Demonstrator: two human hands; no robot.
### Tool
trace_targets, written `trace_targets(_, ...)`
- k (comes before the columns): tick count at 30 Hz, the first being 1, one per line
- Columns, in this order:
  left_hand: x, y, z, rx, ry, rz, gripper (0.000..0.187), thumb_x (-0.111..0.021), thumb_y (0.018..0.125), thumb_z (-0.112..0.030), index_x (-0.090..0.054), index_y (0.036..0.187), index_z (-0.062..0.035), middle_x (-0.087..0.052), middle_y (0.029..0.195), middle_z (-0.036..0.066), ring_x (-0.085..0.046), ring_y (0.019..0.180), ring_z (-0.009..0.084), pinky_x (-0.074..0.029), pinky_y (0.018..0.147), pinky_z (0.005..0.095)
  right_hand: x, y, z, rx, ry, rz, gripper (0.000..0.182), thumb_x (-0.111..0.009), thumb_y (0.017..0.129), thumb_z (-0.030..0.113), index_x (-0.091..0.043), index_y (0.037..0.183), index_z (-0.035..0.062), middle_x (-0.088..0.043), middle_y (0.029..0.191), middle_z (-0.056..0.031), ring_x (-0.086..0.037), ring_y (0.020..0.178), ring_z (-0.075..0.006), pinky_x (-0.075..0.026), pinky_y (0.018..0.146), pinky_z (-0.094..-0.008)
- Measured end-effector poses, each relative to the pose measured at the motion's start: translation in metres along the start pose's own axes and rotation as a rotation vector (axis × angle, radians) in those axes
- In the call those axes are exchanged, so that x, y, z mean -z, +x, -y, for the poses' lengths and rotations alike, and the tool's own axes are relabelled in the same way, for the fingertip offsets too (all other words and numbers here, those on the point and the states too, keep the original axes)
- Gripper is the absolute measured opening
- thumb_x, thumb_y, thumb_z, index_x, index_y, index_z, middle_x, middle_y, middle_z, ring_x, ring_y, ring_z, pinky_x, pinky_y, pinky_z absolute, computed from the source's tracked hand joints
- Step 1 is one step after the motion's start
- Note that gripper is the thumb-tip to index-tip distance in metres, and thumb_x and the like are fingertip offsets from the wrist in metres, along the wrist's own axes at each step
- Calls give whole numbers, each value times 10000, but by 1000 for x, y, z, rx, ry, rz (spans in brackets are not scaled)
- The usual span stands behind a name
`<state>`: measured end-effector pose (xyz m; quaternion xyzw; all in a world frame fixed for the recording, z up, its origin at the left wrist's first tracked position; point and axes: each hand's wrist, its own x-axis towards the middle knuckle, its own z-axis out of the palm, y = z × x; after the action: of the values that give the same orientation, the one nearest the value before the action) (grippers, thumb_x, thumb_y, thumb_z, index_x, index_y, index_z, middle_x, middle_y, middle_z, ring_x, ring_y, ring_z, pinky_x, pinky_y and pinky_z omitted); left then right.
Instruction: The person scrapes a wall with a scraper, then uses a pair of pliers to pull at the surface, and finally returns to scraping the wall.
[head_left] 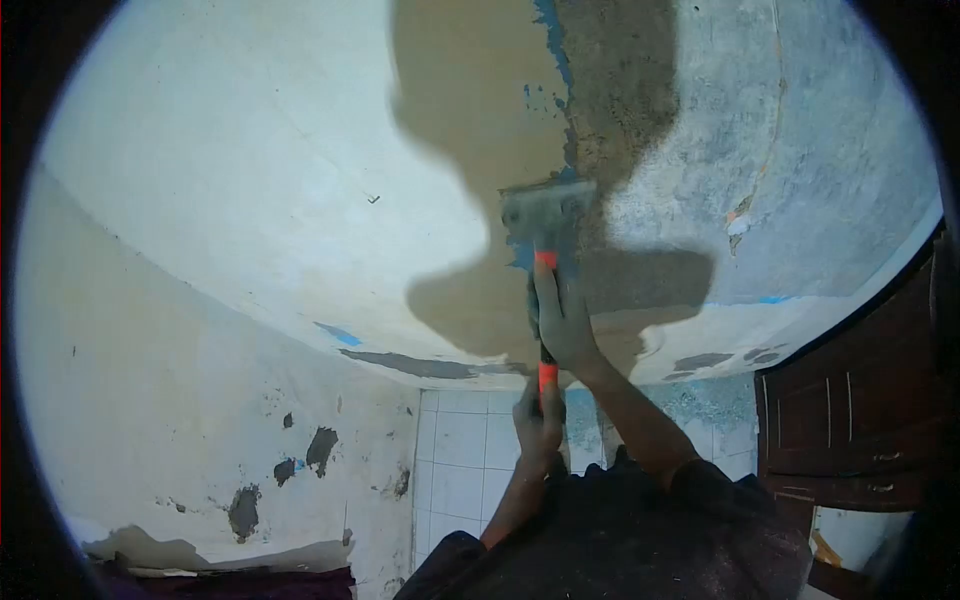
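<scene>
The right hand (566, 322) is the farther of the two, wrapped around the upper handle of a wide scraper (546, 212), just below its blade. Its fingers point up toward the blade, and the forearm slants in from the right, bent at the elbow, with the wrist nearly in line with it. The left hand (540, 418) is lower, closer to the body, closed around the red and black lower end of the same handle; its forearm rises steeply from the left. Both hands are gripping, though shade makes the exact finger placement hard to read.

The scraper stands almost in line with the view, its broad edge appearing to meet the wall (270, 150) ahead of the hands. Left of the blade the surface is cream; beyond it and to the right runs a rough grey strip (625, 90), bordered by a ragged blue edge (556, 45). A shadow (455, 300) spreads around both hands. White floor tiles (460, 440) lie to the left of the left hand, and a dark wooden cabinet (850, 400) is well to the right of both hands.
</scene>
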<state>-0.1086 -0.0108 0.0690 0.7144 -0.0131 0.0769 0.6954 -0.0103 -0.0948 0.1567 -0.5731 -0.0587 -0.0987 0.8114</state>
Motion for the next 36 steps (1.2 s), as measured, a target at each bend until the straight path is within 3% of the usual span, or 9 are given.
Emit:
trace_targets(5, 4, -26, 24, 194, -67, -33, 441, -479, 976, -388, -581, 1115, 18, -410, 553, -49, -368, 460, 38, -276, 428, 218, 6, -16, -55, 5, -100, -106, 293, -418, 1004, 258, -464, 803, 51, -397, 587, 37, -369, 498, -50, -299, 450, -255)
trace_targets(7, 8, -23, 10, 207, -50, -6, 432, -487, 973, -347, -553, 1162, 35, -432, 578, -39, -393, 499, 43, -308, 455, 220, -1, -13, -30, -8, -96, -80, 270, -425, 1001, 235, -464, 817, 42, -415, 621, 32, -380, 538, -51, -317, 479, -261)
trace_targets(11, 10, -23, 11, 162, -41, 12, 430, -495, 969, -298, -522, 1214, 55, -447, 597, -30, -412, 529, 44, -339, 474, 220, -5, -13, -26, -13, -68, -102, 275, -424, 1002, 241, -475, 827, 35, -390, 598, 46, -357, 509, -44, -303, 455, -252)
trace_targets(12, 4, -25, 13, 104, -63, -15, 433, -457, 990, -353, -563, 1156, 33, -406, 540, -51, -368, 448, 29, -266, 412, 221, 0, -17, -25, -123, -77, -55, 284, -421, 1002, 240, -482, 818, 32, -389, 581, 51, -368, 496, -44, -308, 443, -249)
trace_targets(16, 6, -26, 11, 176, -68, -17, 437, -452, 993, -342, -546, 1190, 36, -406, 541, -53, -369, 449, 27, -275, 415, 219, -1, -11, -38, 41, -74, -87, 298, -428, 999, 253, -489, 800, 40, -428, 584, 36, -397, 494, -46, -322, 438, -251)
trace_targets(20, 8, -11, 3, 47, 53, -38, 453, -442, 990, -376, -565, 1128, 37, -423, 543, -44, -389, 454, 44, -302, 420, 227, -6, -5, -20, -9, -84, -75, 274, -438, 996, 246, -491, 827, 37, -426, 584, 35, -401, 503, -45, -326, 446, -249)
trace_targets(26, 5, -20, 9, 125, -14, -32, 473, -450, 982, -408, -570, 1105, 33, -422, 549, -41, -384, 452, 44, -303, 417, 230, -2, -13, -37, -35, -43, -94, 220, -450, 987, 193, -497, 859, 20, -425, 590, 38, -406, 526, -47, -340, 471, -262)
trace_targets(32, -7, 21, -50, 8, -14, -50, 497, -438, 972, -449, -562, 1031, 29, -422, 560, -40, -383, 478, 36, -298, 432, 223, -25, 29, 50, 103, -130, 0, 254, -469, 986, 219, -502, 825, 25, -440, 646, 21, -404, 564, -65, -324, 498, -289)
trace_targets(36, -4, 20, -40, -33, -31, -31, 485, -425, 980, -441, -559, 975, 25, -425, 566, -38, -386, 488, 38, -302, 442, 222, -20, 20, 36, 85, -182, -33, 252, -487, 975, 219, -517, 842, 7, -448, 659, -32, -410, 618, -77, -343, 536, -317)
